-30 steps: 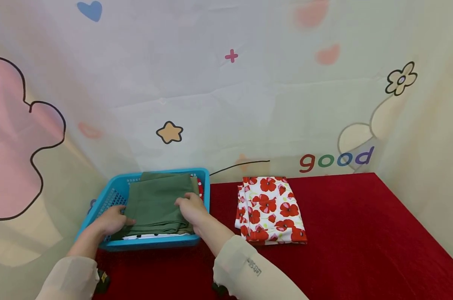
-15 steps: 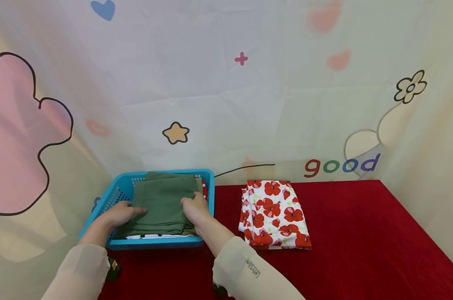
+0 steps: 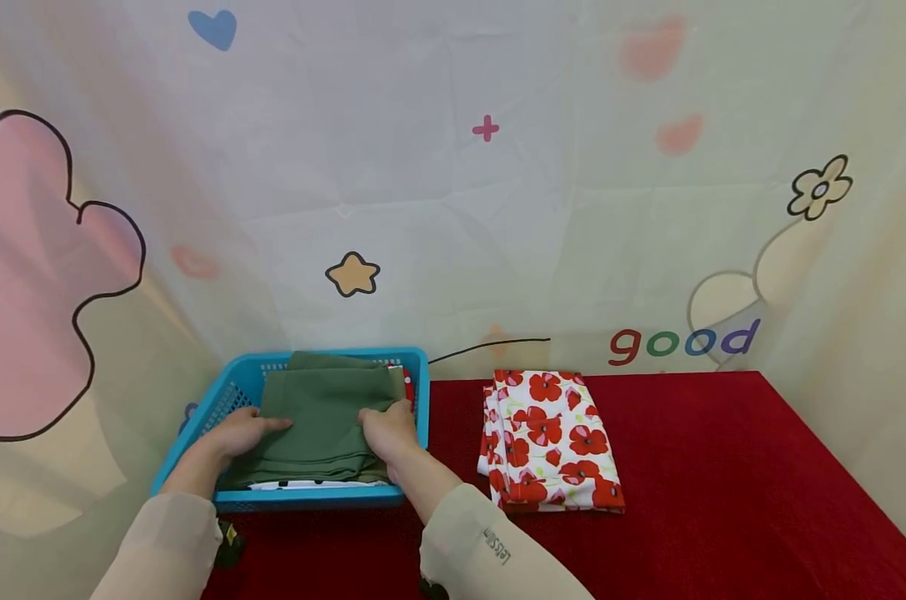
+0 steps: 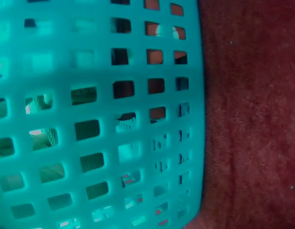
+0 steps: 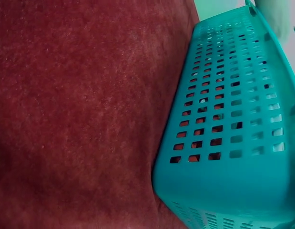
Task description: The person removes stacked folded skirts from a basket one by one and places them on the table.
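Note:
A folded green cloth [image 3: 321, 412] lies on top of other folded cloths inside a blue plastic basket [image 3: 310, 497]. At the cloth's left side is my left hand [image 3: 237, 433], its thumb over the top and the other fingers mostly hidden down the edge. My right hand [image 3: 389, 431] grips the right edge, thumb on top, with the remaining fingers out of sight. Beneath the green cloth shows a white cloth with black spots [image 3: 295, 484]. A bit of red dotted cloth [image 3: 408, 385] peeks out at the right. Both wrist views see only the basket's perforated outside, without hands.
To the right of the basket, a folded white cloth with red flowers [image 3: 550, 442] lies on the red-covered table [image 3: 693, 475]. A printed curtain [image 3: 437, 225] hangs behind the table and along its sides.
My left hand has shifted up and inward over the green cloth's left side. At the right edge my right hand sits slightly lower on the cloth. The head view has shifted a little.

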The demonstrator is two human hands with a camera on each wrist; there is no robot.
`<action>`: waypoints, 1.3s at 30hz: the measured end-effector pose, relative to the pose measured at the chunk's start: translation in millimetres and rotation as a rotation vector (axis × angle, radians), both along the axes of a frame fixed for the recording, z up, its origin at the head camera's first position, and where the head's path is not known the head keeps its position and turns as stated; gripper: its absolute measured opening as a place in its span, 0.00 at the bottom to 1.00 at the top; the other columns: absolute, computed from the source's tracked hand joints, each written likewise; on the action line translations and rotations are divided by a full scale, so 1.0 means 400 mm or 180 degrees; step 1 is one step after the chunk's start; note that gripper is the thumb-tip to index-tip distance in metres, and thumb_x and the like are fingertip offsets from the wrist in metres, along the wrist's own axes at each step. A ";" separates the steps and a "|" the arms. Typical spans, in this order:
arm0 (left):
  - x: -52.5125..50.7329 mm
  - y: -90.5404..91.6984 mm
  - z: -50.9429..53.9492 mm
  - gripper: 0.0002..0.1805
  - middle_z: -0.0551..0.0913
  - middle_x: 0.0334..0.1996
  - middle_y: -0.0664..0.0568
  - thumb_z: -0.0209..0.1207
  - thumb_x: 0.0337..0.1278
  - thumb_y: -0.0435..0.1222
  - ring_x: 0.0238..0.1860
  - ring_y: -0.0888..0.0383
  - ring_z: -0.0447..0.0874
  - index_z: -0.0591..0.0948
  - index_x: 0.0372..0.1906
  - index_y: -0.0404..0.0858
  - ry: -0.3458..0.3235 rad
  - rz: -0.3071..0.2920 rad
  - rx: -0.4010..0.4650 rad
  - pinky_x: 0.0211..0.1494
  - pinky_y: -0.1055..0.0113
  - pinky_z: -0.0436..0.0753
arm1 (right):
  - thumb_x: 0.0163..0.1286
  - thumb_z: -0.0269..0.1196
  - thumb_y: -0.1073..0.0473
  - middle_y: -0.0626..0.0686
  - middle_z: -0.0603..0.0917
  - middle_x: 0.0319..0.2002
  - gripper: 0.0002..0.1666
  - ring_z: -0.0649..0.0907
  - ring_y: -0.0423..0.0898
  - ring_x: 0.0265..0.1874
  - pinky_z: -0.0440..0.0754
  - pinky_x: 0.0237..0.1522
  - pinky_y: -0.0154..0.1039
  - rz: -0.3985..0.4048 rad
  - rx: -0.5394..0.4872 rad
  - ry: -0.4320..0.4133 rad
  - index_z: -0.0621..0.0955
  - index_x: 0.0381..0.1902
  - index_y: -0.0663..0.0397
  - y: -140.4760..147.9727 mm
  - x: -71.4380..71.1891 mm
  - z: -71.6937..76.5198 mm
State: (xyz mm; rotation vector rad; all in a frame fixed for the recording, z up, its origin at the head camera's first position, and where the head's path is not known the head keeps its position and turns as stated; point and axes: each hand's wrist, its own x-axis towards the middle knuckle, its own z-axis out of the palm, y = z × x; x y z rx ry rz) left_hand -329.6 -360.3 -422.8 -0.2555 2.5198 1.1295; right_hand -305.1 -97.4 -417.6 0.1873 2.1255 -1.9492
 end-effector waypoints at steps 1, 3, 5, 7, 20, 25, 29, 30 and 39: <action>0.002 -0.002 -0.001 0.56 0.31 0.79 0.23 0.55 0.75 0.54 0.78 0.22 0.32 0.36 0.79 0.19 0.0014 0.0019 0.0022 0.79 0.28 0.48 | 0.71 0.59 0.57 0.64 0.65 0.73 0.46 0.69 0.59 0.66 0.72 0.68 0.57 0.0012 0.0017 -0.0021 0.53 0.79 0.69 0.000 0.000 -0.003; 0.003 -0.004 -0.001 0.57 0.32 0.80 0.23 0.56 0.74 0.55 0.78 0.21 0.32 0.36 0.79 0.19 0.0049 0.0040 0.0055 0.79 0.28 0.48 | 0.71 0.59 0.57 0.62 0.70 0.69 0.41 0.72 0.56 0.62 0.74 0.64 0.54 0.0051 0.0081 -0.0065 0.59 0.76 0.69 -0.001 -0.001 -0.007; 0.003 -0.003 0.000 0.58 0.33 0.80 0.22 0.57 0.73 0.55 0.78 0.21 0.34 0.36 0.79 0.19 0.0079 0.0068 0.0062 0.78 0.28 0.49 | 0.70 0.59 0.57 0.61 0.74 0.64 0.37 0.73 0.54 0.57 0.76 0.60 0.51 0.0070 0.0118 -0.0108 0.65 0.72 0.69 -0.001 -0.003 -0.009; 0.003 -0.002 0.000 0.60 0.34 0.80 0.22 0.58 0.71 0.57 0.78 0.21 0.38 0.35 0.79 0.20 0.0076 0.0086 0.0086 0.78 0.28 0.53 | 0.69 0.61 0.57 0.59 0.75 0.60 0.34 0.74 0.53 0.55 0.76 0.58 0.50 0.0081 0.0155 -0.0131 0.68 0.69 0.68 -0.002 -0.005 -0.010; 0.029 0.004 0.002 0.42 0.76 0.62 0.34 0.58 0.72 0.57 0.55 0.46 0.82 0.67 0.71 0.26 0.0277 -0.0003 0.0415 0.55 0.52 0.83 | 0.67 0.66 0.58 0.61 0.76 0.63 0.35 0.73 0.57 0.61 0.78 0.61 0.57 0.0180 0.0493 0.0168 0.69 0.70 0.61 -0.014 -0.004 -0.016; 0.035 0.005 0.005 0.37 0.81 0.57 0.41 0.58 0.72 0.57 0.50 0.51 0.85 0.72 0.67 0.30 0.0303 -0.0027 0.0564 0.52 0.55 0.85 | 0.67 0.66 0.58 0.60 0.76 0.65 0.36 0.72 0.57 0.63 0.78 0.60 0.56 0.0191 0.0501 0.0274 0.69 0.71 0.58 -0.012 -0.003 -0.015; 0.034 -0.002 0.007 0.47 0.68 0.72 0.32 0.56 0.73 0.59 0.65 0.38 0.76 0.58 0.79 0.30 0.0187 -0.0074 0.0665 0.63 0.46 0.81 | 0.69 0.65 0.59 0.61 0.73 0.68 0.38 0.73 0.57 0.64 0.77 0.63 0.58 0.0210 0.0259 0.0279 0.66 0.74 0.58 -0.010 -0.008 -0.017; 0.034 -0.004 0.009 0.50 0.61 0.76 0.30 0.55 0.73 0.60 0.70 0.34 0.70 0.52 0.81 0.30 0.0146 -0.0070 0.0691 0.66 0.42 0.78 | 0.69 0.64 0.60 0.61 0.72 0.70 0.39 0.73 0.57 0.65 0.76 0.64 0.58 0.0215 0.0158 0.0262 0.65 0.74 0.58 -0.009 -0.009 -0.017; 0.033 -0.012 0.017 0.60 0.32 0.82 0.29 0.54 0.73 0.62 0.80 0.24 0.39 0.27 0.83 0.38 0.0000 -0.0101 0.0761 0.77 0.28 0.57 | 0.66 0.67 0.62 0.62 0.64 0.76 0.48 0.68 0.60 0.70 0.70 0.71 0.62 0.0281 -0.0433 0.0047 0.59 0.80 0.55 -0.003 -0.016 -0.020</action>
